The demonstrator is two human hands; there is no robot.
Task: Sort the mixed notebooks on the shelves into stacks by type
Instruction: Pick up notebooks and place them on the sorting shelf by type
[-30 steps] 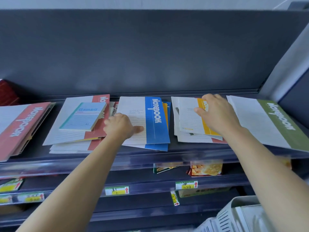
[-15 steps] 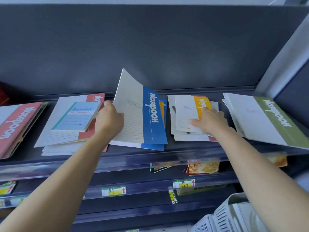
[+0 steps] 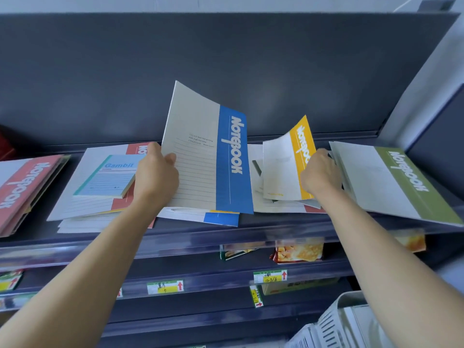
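Blue-spined white paper notebook (image 3: 208, 151), raised off its pile in the left hand (image 3: 155, 177) grip, and yellow-spined white notebook (image 3: 288, 162), tilted up in the right hand (image 3: 320, 175) grip, both apparently lifted for sorting.

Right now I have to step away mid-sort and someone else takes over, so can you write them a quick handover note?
Left hand: grips the blue notebook by its left edge, lifted and tilted above a second blue one lying on the shelf.
Right hand: holds the yellow notebook, raised off a mixed pile that shows a red corner.
Looks sorted: green notebooks at the right, red notebooks at the far left.
Left to do: set both held notebooks on matching stacks, then separate the Gambit pad from the red-edged pile beneath it.
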